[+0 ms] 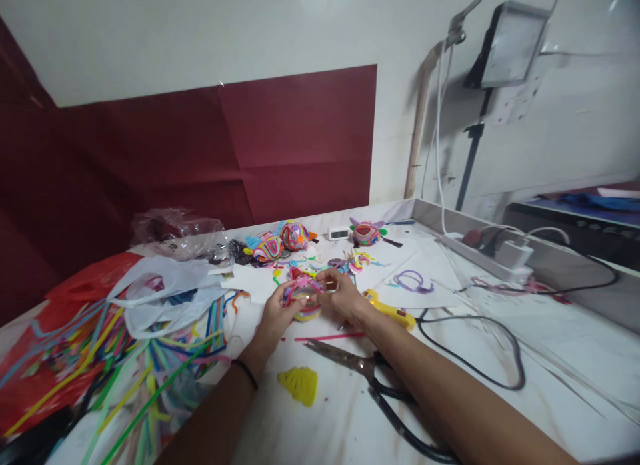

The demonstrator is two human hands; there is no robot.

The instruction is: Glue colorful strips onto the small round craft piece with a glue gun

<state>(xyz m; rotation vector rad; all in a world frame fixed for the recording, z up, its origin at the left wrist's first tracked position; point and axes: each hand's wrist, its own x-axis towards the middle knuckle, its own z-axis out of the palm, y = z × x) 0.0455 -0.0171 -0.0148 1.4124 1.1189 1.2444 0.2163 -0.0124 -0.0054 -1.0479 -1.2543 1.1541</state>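
Observation:
Between my hands is a round, multicoloured craft piece wound from pipe cleaners [307, 312], pink on top with yellow lower down. My left hand [277, 313] grips its left side, thumb towards the front. Bent fingers of my right hand [343, 295] pinch at its right edge; whether they hold a separate strand is too small to tell. Just in front lie a pink pipe cleaner [330, 336] and black-handled scissors [367, 368], which my right forearm partly covers. A yellow wing-like piece [301, 385] rests nearer me. Beside my right wrist lies a yellow glue gun [393, 310].
Several finished colourful animals, including one fish-like figure [369, 233], stand at the back by a small digital display [339, 234]. Loose pipe cleaners [165, 365] and plastic bags [165, 285] crowd the left. A power strip [487, 257] and a looping black cable [517, 358] occupy the right.

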